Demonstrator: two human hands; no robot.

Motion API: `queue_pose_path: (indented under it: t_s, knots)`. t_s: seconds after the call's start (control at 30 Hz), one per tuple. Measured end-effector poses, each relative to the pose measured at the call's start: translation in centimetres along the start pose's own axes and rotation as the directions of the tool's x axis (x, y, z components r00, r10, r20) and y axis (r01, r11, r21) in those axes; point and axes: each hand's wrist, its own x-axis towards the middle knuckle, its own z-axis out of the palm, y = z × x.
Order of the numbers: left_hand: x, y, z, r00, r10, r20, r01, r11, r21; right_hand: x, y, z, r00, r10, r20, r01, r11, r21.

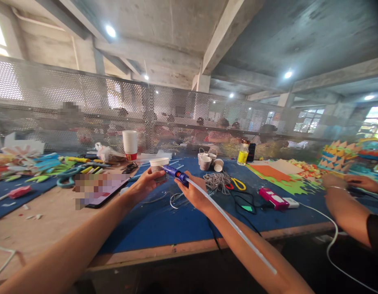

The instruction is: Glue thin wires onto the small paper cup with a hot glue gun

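Note:
My left hand is closed around a paper cup with a white rim and a grey lower part, held above the blue mat. In my right hand is a blue glue gun, its nozzle touching or close to the cup's side. A long clear glue stick sticks out of the gun's back and runs over my right forearm. To the right of that hand lies a tangle of grey cord. Several small grey-wrapped cups stand behind it.
Yellow-handled scissors, black cables and a magenta power strip lie on the right. On the left are a phone, blue scissors and a stack of paper cups. Another person's arm reaches in from the right beside cut paper.

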Motion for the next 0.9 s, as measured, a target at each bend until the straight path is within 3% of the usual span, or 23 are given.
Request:
queue_pose_path:
  t_s: [0.9]
  knots:
    - [-0.27,0.28,0.27,1.0,-0.015,0.014,0.015,0.999,-0.031,0.07,-0.14,-0.33,1.0,0.006,0.007,-0.006,1.0,-0.025]
